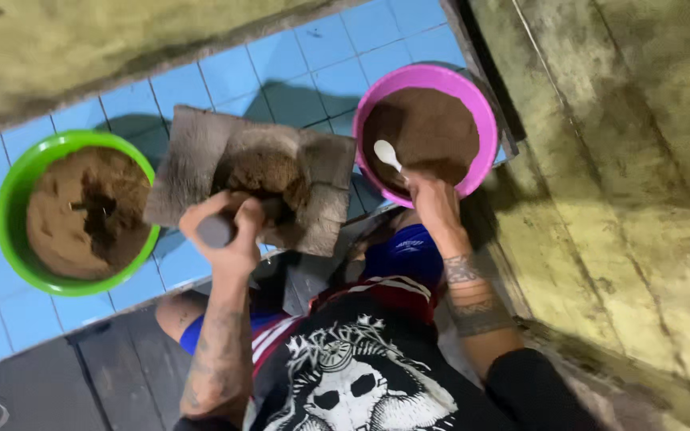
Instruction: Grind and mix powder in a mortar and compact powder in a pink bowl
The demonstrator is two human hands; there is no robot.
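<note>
While I sit over the blue tile floor (297, 64), the work I have in hand looks to me like grinding and scooping together. At the far left stands the green bowl (11, 199), filled with light brown powder, with a darker hollow and some small thing in its middle that I cannot make out. Just beside it lies the grey stone slab (193, 152) with a heap of brown paste on it. My left hand (229, 235) is closed tight around the stone roller (216, 230), at the near edge of the slab and touching the paste. Further right is the pink bowl (441, 76), full of darker brown powder. My right hand (433, 199) pinches the handle of the white spoon (386, 153), whose head rests on the powder near the rim. My two hands are well apart, each one busy.

I judge that the next move needs a level spoon, so no powder falls between bowl and slab, and a firm grip on the roller.

I see no package, label or sign; only the white skull print (353, 383) on my black shirt
</note>
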